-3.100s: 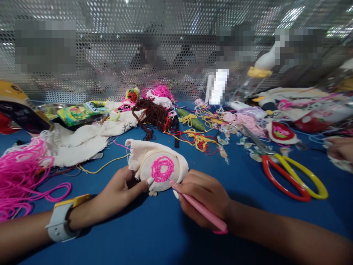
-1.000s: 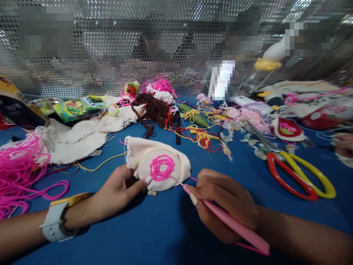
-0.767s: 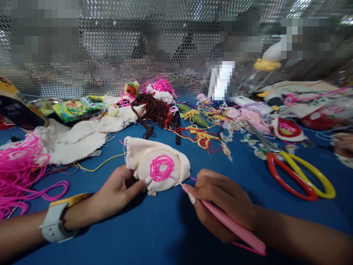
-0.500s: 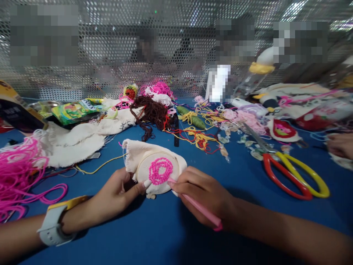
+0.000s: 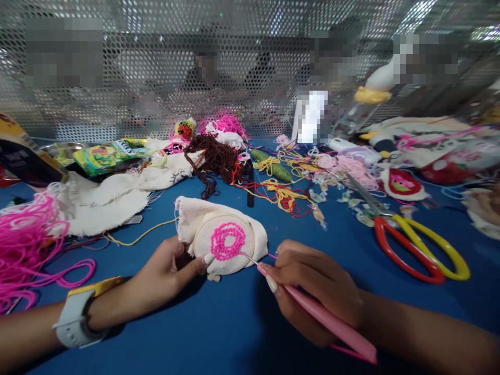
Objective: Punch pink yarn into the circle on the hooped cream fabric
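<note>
the right hand [image 5: 312,289] has drawn back toward the near edge of the bench since half a second ago, when its knuckles sat right against the hoop; now the thin metal tip of the pink punch needle [image 5: 320,320] is bared again, reaching up to the lower right rim of the pink stitching [image 5: 227,240]. that hand is closed round the tool like a pen, fingers pinched near the front. the left hand [image 5: 166,273] is clamped on the small embroidery hoop [image 5: 222,245], thumb laid on the cloth beside the stitches, fingers tucked behind. the hoop sits near the middle of the blue bench [image 5: 219,328], tilted up toward the person, loose cream fabric bunched over its far side. whether the tip is in the cloth or just touching, i can't quite tell. to my eye the next punch wants the hoop held steady, the needle set close beside the last loop, and the trailing pink thread left slack. red and yellow scissors [image 5: 417,247] lie well apart toward the right edge, pink yarn [image 5: 27,239] at the left.
</note>
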`<state>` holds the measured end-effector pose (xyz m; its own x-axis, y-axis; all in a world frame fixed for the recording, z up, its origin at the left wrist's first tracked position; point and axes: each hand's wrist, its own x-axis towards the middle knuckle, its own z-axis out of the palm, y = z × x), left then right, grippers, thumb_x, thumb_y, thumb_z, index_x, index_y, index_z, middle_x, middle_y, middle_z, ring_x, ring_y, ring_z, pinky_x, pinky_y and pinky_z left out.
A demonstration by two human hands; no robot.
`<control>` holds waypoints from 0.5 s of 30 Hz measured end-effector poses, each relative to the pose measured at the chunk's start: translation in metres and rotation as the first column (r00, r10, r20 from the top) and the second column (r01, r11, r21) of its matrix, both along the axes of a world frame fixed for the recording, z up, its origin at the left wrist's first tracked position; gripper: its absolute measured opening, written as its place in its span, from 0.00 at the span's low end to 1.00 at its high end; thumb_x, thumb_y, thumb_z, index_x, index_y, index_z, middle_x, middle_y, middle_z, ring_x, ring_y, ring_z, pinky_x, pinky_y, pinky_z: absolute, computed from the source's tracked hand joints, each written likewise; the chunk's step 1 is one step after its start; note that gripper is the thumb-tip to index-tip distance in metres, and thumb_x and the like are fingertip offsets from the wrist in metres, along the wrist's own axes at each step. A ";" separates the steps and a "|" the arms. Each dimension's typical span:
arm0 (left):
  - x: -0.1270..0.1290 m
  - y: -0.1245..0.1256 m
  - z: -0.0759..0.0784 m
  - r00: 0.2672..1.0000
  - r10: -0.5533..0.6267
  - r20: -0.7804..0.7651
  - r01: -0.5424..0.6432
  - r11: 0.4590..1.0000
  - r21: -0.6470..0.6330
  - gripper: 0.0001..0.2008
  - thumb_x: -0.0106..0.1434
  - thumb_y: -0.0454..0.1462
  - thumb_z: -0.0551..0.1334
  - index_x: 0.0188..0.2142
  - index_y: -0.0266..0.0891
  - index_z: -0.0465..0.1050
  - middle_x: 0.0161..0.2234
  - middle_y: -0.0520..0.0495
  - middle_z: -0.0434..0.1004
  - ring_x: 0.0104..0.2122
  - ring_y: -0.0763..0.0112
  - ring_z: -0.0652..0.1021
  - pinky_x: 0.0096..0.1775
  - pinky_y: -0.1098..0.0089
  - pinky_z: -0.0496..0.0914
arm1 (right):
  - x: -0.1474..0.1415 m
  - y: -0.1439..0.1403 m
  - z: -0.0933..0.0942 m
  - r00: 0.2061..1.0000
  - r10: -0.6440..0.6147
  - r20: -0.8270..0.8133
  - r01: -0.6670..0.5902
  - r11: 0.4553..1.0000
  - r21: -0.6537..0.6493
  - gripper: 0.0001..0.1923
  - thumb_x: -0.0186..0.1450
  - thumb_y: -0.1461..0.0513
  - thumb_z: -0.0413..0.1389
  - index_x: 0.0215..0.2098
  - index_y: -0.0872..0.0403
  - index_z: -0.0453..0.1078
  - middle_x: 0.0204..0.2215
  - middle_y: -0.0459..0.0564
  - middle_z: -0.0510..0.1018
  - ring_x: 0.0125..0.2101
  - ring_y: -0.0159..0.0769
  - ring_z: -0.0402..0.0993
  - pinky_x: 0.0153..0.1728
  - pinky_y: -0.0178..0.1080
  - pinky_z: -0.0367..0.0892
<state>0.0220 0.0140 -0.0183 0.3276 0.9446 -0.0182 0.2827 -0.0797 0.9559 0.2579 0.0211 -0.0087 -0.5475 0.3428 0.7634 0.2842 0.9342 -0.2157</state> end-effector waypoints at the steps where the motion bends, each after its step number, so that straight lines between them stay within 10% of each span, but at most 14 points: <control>1: 0.000 0.000 0.000 1.000 -0.004 -0.007 0.004 1.000 0.005 0.05 0.59 0.37 0.61 0.29 0.38 0.69 0.26 0.50 0.76 0.30 0.70 0.76 0.30 0.75 0.71 | 0.000 0.000 -0.001 1.000 0.005 -0.003 -0.005 1.000 0.005 0.11 0.56 0.75 0.49 0.32 0.56 0.63 0.18 0.47 0.67 0.19 0.32 0.64 0.20 0.36 0.63; 15: -0.001 0.001 -0.003 1.000 -0.019 -0.014 0.019 1.000 -0.010 0.07 0.60 0.39 0.60 0.35 0.36 0.70 0.32 0.47 0.79 0.35 0.68 0.77 0.36 0.74 0.71 | 0.002 -0.003 0.001 1.000 -0.003 0.011 0.003 1.000 0.012 0.10 0.57 0.75 0.50 0.33 0.58 0.65 0.19 0.48 0.70 0.20 0.31 0.67 0.23 0.37 0.66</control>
<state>0.0213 0.0154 -0.0209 0.3453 0.9379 -0.0321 0.2944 -0.0758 0.9527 0.2597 0.0181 -0.0082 -0.5547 0.3355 0.7614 0.2894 0.9358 -0.2015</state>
